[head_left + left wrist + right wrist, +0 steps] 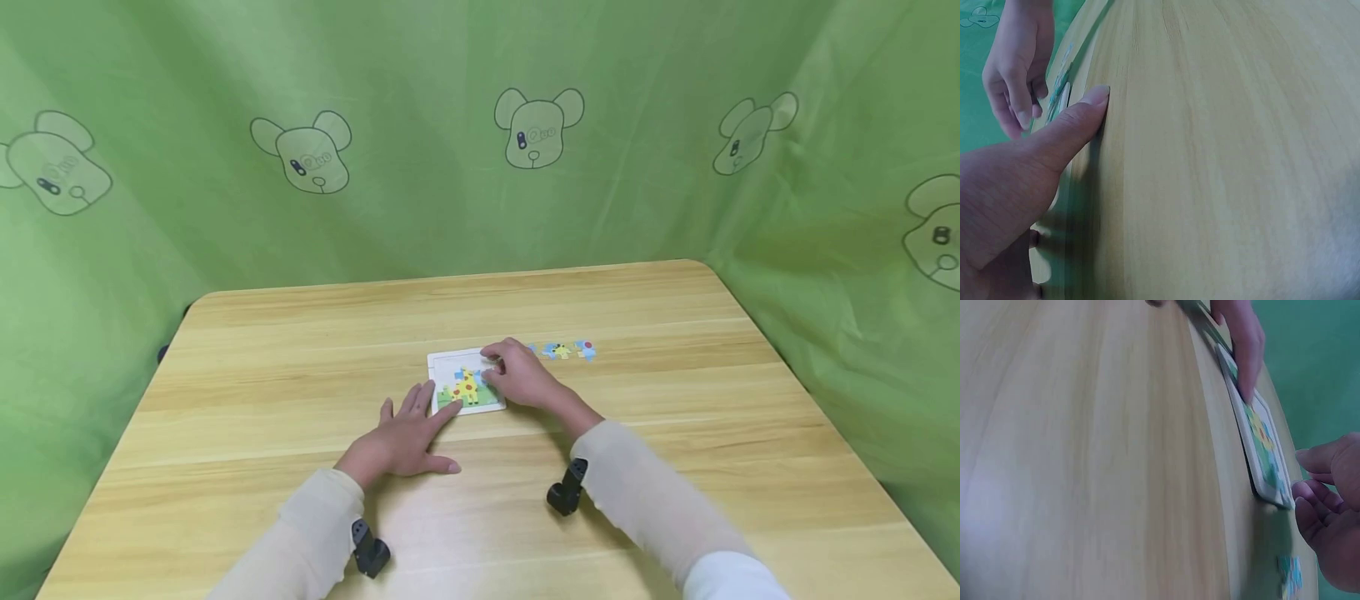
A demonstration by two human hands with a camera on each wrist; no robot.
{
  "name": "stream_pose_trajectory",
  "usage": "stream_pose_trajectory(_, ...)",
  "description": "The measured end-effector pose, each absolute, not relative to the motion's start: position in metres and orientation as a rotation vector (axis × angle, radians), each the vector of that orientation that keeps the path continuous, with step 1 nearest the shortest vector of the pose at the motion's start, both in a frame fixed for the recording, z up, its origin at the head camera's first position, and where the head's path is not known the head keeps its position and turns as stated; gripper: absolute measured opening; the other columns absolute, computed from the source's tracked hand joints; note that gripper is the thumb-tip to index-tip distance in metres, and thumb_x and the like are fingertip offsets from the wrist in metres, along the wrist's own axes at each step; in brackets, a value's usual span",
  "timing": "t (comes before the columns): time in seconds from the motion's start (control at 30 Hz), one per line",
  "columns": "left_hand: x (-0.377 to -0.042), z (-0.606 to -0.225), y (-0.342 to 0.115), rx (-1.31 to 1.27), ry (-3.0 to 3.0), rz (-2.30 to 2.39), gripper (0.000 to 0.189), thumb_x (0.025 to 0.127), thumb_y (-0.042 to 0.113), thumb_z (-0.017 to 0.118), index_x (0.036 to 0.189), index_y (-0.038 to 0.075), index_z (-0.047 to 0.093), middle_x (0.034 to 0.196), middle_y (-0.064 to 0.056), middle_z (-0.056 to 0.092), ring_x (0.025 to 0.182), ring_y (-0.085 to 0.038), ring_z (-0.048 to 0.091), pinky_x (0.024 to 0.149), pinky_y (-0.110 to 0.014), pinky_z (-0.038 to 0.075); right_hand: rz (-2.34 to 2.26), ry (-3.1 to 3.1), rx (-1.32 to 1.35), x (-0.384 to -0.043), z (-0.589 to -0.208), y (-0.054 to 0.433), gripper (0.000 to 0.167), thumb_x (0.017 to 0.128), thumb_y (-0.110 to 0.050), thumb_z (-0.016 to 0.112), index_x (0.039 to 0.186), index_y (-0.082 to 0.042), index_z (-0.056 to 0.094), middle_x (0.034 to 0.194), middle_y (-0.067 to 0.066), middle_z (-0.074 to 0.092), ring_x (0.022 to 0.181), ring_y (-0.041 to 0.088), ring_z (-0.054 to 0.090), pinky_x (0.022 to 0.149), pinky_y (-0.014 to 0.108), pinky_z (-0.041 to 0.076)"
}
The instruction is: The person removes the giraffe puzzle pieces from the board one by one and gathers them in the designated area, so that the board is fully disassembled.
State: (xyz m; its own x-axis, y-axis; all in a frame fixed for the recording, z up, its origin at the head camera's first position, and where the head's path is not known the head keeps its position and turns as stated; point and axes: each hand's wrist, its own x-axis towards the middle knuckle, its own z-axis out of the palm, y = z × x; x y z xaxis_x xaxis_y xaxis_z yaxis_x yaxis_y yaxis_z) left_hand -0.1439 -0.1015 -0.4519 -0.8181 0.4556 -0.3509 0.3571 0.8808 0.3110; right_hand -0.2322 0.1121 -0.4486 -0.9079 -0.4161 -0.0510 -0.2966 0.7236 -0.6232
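A white-framed jigsaw puzzle tray (pixel 454 357) lies on the table, partly filled with a yellow giraffe on green and blue. My left hand (pixel 405 439) is spread at its lower left, one finger reaching onto the lower edge and the thumb on the tabletop side. In the left wrist view the thumb (pixel 1079 115) is extended. My right hand (pixel 522 375) hovers over the tray's right side, fingers loosely bent; the right wrist view shows its fingertips (pixel 1307 456) near the tray (pixel 1244 434). No piece is visible between them, though the head view partly hides the spot.
Loose jigsaw pieces lie right of the tray: a giraffe-head piece (pixel 557 351), a blue piece with a red spot (pixel 586 349), and another partly behind my right hand. The wooden table (pixel 300 333) meets a green curtain (pixel 420 167) at the back and sides.
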Motion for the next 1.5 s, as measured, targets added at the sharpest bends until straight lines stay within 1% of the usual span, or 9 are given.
stream_pose_trajectory(0.13,-0.144,-0.452,-0.102,0.598,2.629,0.319,0.089,0.080,0.069,0.054,0.151,0.031,0.017,0.158,-0.019,-0.003,0.144,-0.038,0.000,0.105,-0.069,0.010,-0.906,2.723,-0.606,-0.232,-0.450,0.102,0.040,0.088,-0.012,0.062,0.126,-0.001,0.057,0.104,0.007,0.056,0.081,0.015,0.051,0.072,0.026,0.045)
stream_pose_trajectory(0.27,-0.143,-0.453,-0.102,0.603,2.629,0.321,0.089,0.080,0.069,0.054,0.151,0.031,0.018,0.158,-0.019,-0.002,0.144,-0.039,0.000,0.105,-0.069,0.010,-0.896,2.714,-0.627,-0.232,-0.452,0.095,0.040,0.087,-0.010,0.061,0.126,0.000,0.058,0.104,0.008,0.056,0.080,0.015,0.051,0.072,0.027,0.046)
stream_pose_trajectory(0.4,-0.143,-0.453,-0.102,0.607,2.634,0.322,0.089,0.080,0.069,0.054,0.151,0.030,0.018,0.157,-0.019,-0.002,0.144,-0.039,0.000,0.105,-0.069,0.010,-0.871,2.713,-0.636,-0.233,-0.454,0.091,0.040,0.087,-0.012,0.064,0.124,0.000,0.059,0.108,0.010,0.058,0.087,0.016,0.051,0.081,0.031,0.047)
stream_pose_trajectory(0.47,-0.143,-0.453,-0.102,0.608,2.637,0.321,0.089,0.080,0.068,0.055,0.151,0.030,0.018,0.157,-0.020,-0.002,0.144,-0.039,0.001,0.105,-0.070,0.011,-0.843,2.705,-0.652,-0.233,-0.455,0.090,0.040,0.087,-0.014,0.065,0.124,0.000,0.060,0.108,0.010,0.058,0.090,0.017,0.050,0.086,0.033,0.046)
stream_pose_trajectory(0.6,-0.143,-0.454,-0.101,0.619,2.637,0.331,0.089,0.080,0.068,0.055,0.151,0.030,0.018,0.157,-0.020,-0.002,0.144,-0.040,0.001,0.104,-0.070,0.011,-0.776,2.683,-0.679,-0.232,-0.454,0.089,0.041,0.087,-0.017,0.067,0.123,0.001,0.060,0.106,0.009,0.056,0.094,0.019,0.048,0.089,0.035,0.044)
stream_pose_trajectory(0.73,-0.143,-0.454,-0.101,0.629,2.637,0.337,0.088,0.080,0.068,0.054,0.151,0.030,0.018,0.157,-0.020,-0.002,0.143,-0.040,0.001,0.104,-0.070,0.011,-0.732,2.675,-0.670,-0.232,-0.453,0.088,0.042,0.087,-0.019,0.067,0.123,0.000,0.059,0.110,0.010,0.055,0.098,0.018,0.048,0.093,0.035,0.043)
stream_pose_trajectory(1.07,-0.143,-0.453,-0.101,0.620,2.640,0.320,0.089,0.080,0.069,0.054,0.151,0.031,0.018,0.157,-0.020,-0.001,0.144,-0.039,0.001,0.104,-0.070,0.012,-0.690,2.663,-0.657,-0.232,-0.453,0.087,0.044,0.089,-0.022,0.066,0.127,-0.003,0.056,0.115,0.011,0.052,0.104,0.020,0.049,0.100,0.035,0.041)
stream_pose_trajectory(1.33,-0.144,-0.452,-0.101,0.620,2.641,0.311,0.089,0.080,0.069,0.054,0.151,0.031,0.018,0.157,-0.020,-0.002,0.144,-0.040,0.002,0.104,-0.070,0.012,-0.770,2.643,-0.625,-0.231,-0.453,0.087,0.044,0.088,-0.021,0.066,0.126,-0.006,0.050,0.115,0.009,0.050,0.107,0.020,0.050,0.097,0.035,0.042)
stream_pose_trajectory(1.5,-0.143,-0.451,-0.101,0.614,2.637,0.316,0.088,0.080,0.069,0.054,0.151,0.031,0.018,0.157,-0.020,-0.002,0.144,-0.039,0.001,0.104,-0.070,0.011,-0.878,2.660,-0.642,-0.228,-0.456,0.088,0.041,0.086,-0.017,0.069,0.121,-0.007,0.050,0.110,0.007,0.051,0.102,0.020,0.050,0.093,0.035,0.043)
